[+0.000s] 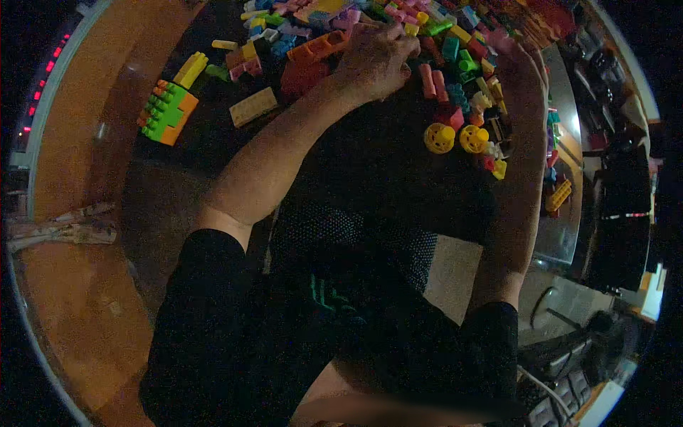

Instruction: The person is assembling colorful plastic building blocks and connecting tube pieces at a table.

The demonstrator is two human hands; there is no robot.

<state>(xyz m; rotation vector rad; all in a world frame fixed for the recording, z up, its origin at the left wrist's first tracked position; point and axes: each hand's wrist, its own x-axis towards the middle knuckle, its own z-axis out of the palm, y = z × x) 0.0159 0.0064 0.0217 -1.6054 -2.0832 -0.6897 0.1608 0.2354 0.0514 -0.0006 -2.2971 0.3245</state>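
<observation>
My left hand is at the far middle, over the front of a heap of toy building bricks. Its fingers are bent and drawn together; whatever they hold, if anything, is hidden. An orange brick lies beside that wrist, with a red brick partly under the forearm. Farther right, my right hand reaches over the heap's right side, its fingers smeared and dim. Between the hands are a green brick and pink bricks. Two yellow round pieces sit nearer me.
Off to the left lies a green and orange block assembly, near a yellow brick and a tan brick. Loose bricks, one yellow, lie beyond my right forearm. A wooden surface runs along the left side.
</observation>
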